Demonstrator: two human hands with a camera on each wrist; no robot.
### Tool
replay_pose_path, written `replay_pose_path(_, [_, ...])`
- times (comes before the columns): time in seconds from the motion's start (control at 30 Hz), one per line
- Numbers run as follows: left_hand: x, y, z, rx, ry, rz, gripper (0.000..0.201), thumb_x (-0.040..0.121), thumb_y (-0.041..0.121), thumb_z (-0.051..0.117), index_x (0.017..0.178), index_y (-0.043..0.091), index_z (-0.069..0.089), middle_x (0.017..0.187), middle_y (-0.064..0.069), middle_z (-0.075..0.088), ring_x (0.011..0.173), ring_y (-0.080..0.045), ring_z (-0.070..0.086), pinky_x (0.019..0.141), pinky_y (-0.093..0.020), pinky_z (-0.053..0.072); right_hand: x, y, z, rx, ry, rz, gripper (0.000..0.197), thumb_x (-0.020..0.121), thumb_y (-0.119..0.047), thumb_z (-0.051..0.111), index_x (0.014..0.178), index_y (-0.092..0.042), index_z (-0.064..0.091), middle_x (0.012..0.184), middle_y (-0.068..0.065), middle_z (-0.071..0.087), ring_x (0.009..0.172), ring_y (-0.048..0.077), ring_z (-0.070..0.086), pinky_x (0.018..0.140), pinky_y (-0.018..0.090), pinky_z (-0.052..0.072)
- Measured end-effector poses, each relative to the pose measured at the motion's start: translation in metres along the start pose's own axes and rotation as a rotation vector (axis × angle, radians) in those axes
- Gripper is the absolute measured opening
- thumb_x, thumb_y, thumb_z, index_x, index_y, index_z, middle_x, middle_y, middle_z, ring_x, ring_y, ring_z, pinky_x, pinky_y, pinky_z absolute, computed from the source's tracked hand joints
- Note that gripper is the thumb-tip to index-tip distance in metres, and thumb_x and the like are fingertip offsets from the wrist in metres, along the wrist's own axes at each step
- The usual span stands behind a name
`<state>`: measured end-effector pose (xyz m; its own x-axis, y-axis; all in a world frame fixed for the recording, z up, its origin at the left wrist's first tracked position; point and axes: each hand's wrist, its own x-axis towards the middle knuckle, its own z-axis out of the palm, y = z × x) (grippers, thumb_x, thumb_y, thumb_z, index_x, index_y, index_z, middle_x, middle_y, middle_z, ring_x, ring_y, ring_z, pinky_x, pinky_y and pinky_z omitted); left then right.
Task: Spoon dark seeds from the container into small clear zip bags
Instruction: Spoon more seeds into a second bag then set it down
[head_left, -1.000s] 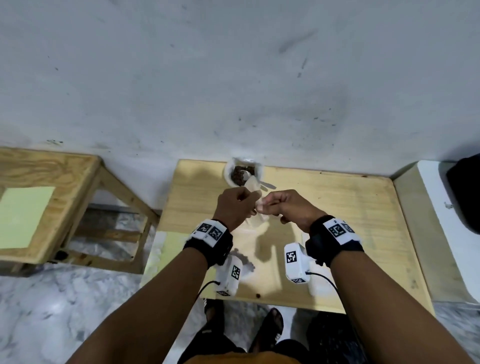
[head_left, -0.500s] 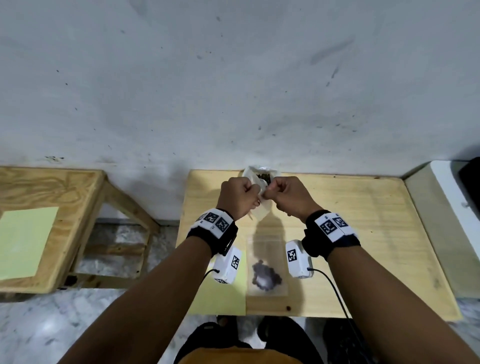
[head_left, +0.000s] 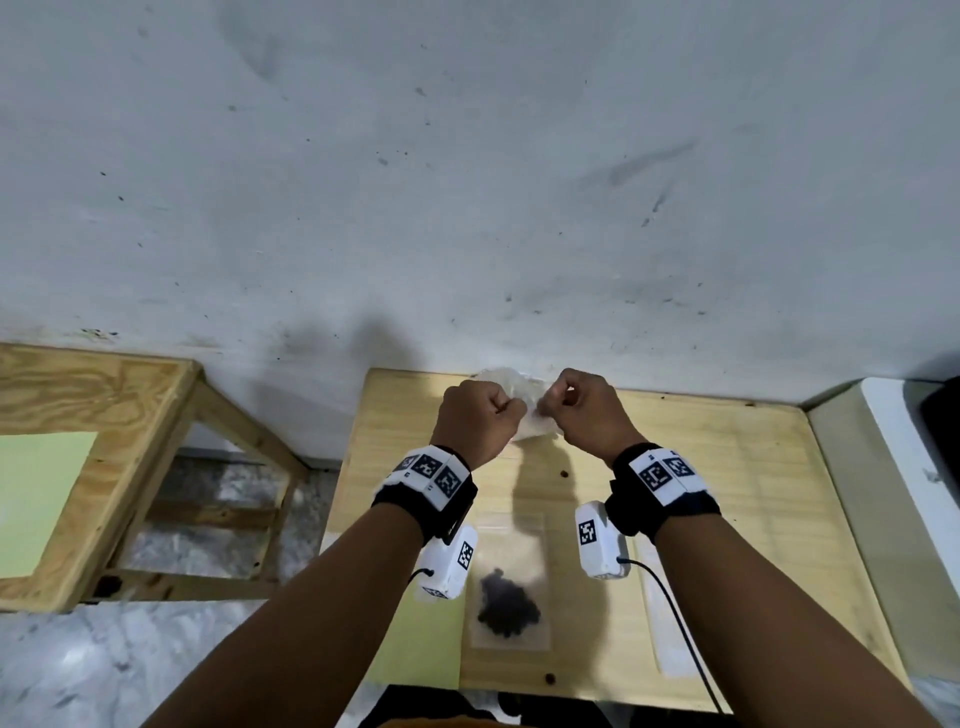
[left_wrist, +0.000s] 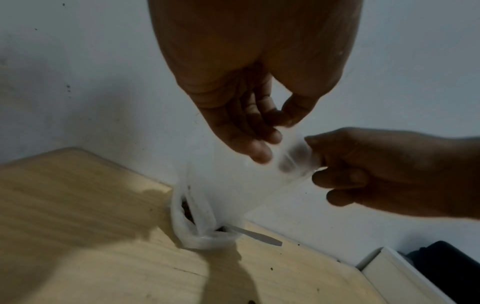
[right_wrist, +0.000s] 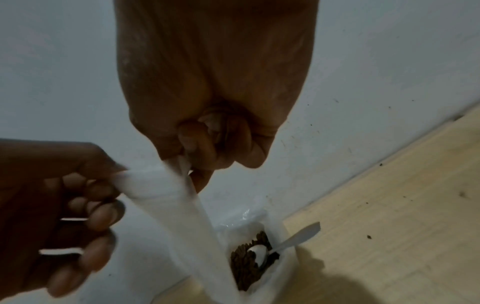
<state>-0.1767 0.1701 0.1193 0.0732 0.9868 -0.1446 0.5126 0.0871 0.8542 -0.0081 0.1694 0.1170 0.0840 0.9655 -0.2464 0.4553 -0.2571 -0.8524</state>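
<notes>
A small clear zip bag (head_left: 530, 418) hangs above the far edge of the wooden table (head_left: 727, 493), held at its top between both hands. My left hand (head_left: 480, 421) pinches its left edge, seen close in the left wrist view (left_wrist: 270, 133). My right hand (head_left: 587, 410) pinches the other edge (right_wrist: 200, 156). The bag (left_wrist: 246, 185) (right_wrist: 168, 195) looks empty. Under it, against the wall, stands the white container (right_wrist: 283, 253) (left_wrist: 197, 236) of dark seeds (right_wrist: 246, 265). A white spoon (right_wrist: 259, 254) (left_wrist: 254, 236) rests in it.
A flat zip bag (head_left: 506, 597) with dark seeds lies near the table's front edge. A green sheet (head_left: 415, 649) is to its left and a pale strip of bags (head_left: 667, 623) to its right. Loose seeds (head_left: 562, 473) dot the wood. A wooden stool (head_left: 93, 415) stands left, a white ledge (head_left: 883, 467) right.
Both hands have risen with the small bag and moved slightly apart at its top. The head view has tilted, so the filled bag at the front shows now.
</notes>
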Motion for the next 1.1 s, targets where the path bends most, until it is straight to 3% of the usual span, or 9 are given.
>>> replay_pose_path(0.07, [-0.001, -0.001, 0.003, 0.111, 0.044, 0.117, 0.047, 0.064, 0.049, 0.079, 0.091, 0.016, 0.059, 0.09, 0.001, 0.065, 0.082, -0.018, 0.063, 0.073, -0.036, 0.053, 0.001, -0.005, -0.006, 0.087, -0.066, 0.039, 0.016, 0.087, 0.002, 0.063, 0.081, -0.01, 0.054, 0.062, 0.001, 0.063, 0.039, 0.005, 0.044, 0.045, 0.02, 0.035])
replay_pose_path(0.13, [0.001, -0.004, 0.006, 0.247, -0.031, 0.164, 0.104, 0.045, 0.068, 0.08, 0.131, 0.023, 0.041, 0.13, 0.005, 0.05, 0.117, -0.016, 0.05, 0.091, -0.037, 0.045, 0.001, -0.008, -0.01, 0.181, -0.118, 0.067, 0.025, 0.086, 0.008, 0.06, 0.081, -0.014, 0.049, 0.055, 0.001, 0.049, 0.038, 0.01, 0.034, 0.042, 0.02, 0.028])
replay_pose_path(0.23, [0.008, -0.009, 0.008, 0.424, -0.117, 0.168, 0.14, 0.037, 0.072, 0.08, 0.15, 0.024, 0.015, 0.147, 0.001, 0.038, 0.136, -0.02, 0.037, 0.109, -0.045, 0.035, 0.003, -0.011, -0.011, 0.265, -0.2, 0.079, 0.031, 0.086, 0.012, 0.056, 0.08, -0.016, 0.042, 0.052, 0.001, 0.037, 0.038, 0.009, 0.023, 0.04, 0.017, 0.022])
replay_pose_path(0.43, [0.014, -0.011, 0.007, 0.484, -0.18, 0.309, 0.125, 0.046, 0.043, 0.087, 0.15, 0.017, 0.024, 0.137, -0.003, 0.043, 0.121, -0.025, 0.047, 0.103, -0.041, 0.041, 0.009, -0.004, -0.009, 0.127, -0.284, -0.037, 0.018, 0.084, 0.004, 0.068, 0.08, -0.008, 0.055, 0.063, 0.012, 0.045, 0.047, 0.015, 0.033, 0.046, 0.02, 0.029])
replay_pose_path(0.6, [0.018, -0.014, 0.006, 0.482, -0.164, 0.319, 0.115, 0.056, 0.028, 0.088, 0.152, 0.012, 0.026, 0.137, -0.004, 0.048, 0.122, -0.024, 0.047, 0.101, -0.034, 0.037, 0.019, 0.007, -0.004, -0.137, -0.157, -0.144, 0.034, 0.081, 0.003, 0.061, 0.083, -0.029, 0.072, 0.066, -0.002, 0.059, 0.062, 0.012, 0.052, 0.063, 0.021, 0.043])
replay_pose_path(0.7, [0.02, -0.021, 0.005, 0.426, -0.151, 0.313, 0.105, 0.056, 0.028, 0.09, 0.146, 0.016, 0.039, 0.133, -0.003, 0.052, 0.118, -0.025, 0.052, 0.099, -0.033, 0.039, 0.019, 0.006, -0.001, -0.055, -0.189, -0.075, 0.03, 0.088, 0.006, 0.059, 0.095, -0.018, 0.076, 0.064, 0.005, 0.055, 0.046, 0.003, 0.045, 0.051, 0.01, 0.037])
replay_pose_path(0.8, [0.024, -0.029, 0.002, 0.404, -0.169, 0.256, 0.101, 0.057, 0.033, 0.091, 0.145, 0.021, 0.043, 0.133, -0.004, 0.056, 0.116, -0.024, 0.056, 0.096, -0.031, 0.043, 0.019, 0.005, 0.0, 0.03, -0.207, 0.014, 0.024, 0.093, 0.005, 0.057, 0.101, -0.007, 0.076, 0.053, -0.01, 0.051, 0.034, 0.001, 0.043, 0.043, 0.014, 0.035])
replay_pose_path(0.97, [0.029, -0.043, 0.002, 0.286, -0.21, 0.065, 0.09, 0.056, 0.034, 0.093, 0.136, 0.022, 0.052, 0.124, 0.003, 0.065, 0.109, -0.02, 0.062, 0.09, -0.033, 0.051, 0.02, 0.014, 0.004, 0.15, -0.254, 0.14, 0.017, 0.095, -0.008, 0.06, 0.1, -0.012, 0.075, 0.067, 0.006, 0.068, 0.034, 0.003, 0.044, 0.043, 0.02, 0.032])
replay_pose_path(1.1, [0.036, -0.059, 0.002, 0.176, -0.199, -0.13, 0.07, 0.057, 0.032, 0.093, 0.119, 0.023, 0.062, 0.109, 0.005, 0.07, 0.099, -0.017, 0.065, 0.081, -0.024, 0.047, 0.029, 0.04, -0.005, 0.183, 0.043, 0.138, 0.015, 0.09, -0.005, 0.063, 0.089, -0.014, 0.075, 0.076, 0.005, 0.072, 0.048, 0.002, 0.054, 0.053, 0.018, 0.041])
